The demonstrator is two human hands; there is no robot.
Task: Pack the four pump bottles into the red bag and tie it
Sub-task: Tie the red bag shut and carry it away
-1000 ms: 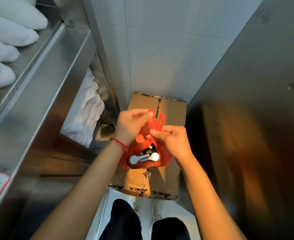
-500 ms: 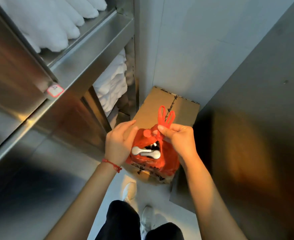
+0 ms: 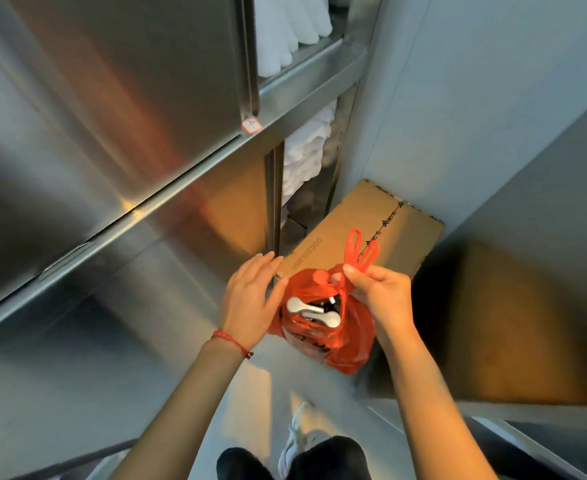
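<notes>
At frame centre: right hand [image 3: 378,292] pinches red bag [image 3: 351,344] handles; left hand [image 3: 250,299], fingers straight, rests against bag's side.

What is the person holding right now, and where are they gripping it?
The right hand pinches the red bag at its knotted handles; the open left hand grips nothing.

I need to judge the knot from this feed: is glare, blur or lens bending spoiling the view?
Head view: warm orange glare streaks the steel cabinet; the wide lens bends its edges; the red bag, pump heads and both hands are sharp; the right hand pinches the knot, handles clearly lit.
</notes>
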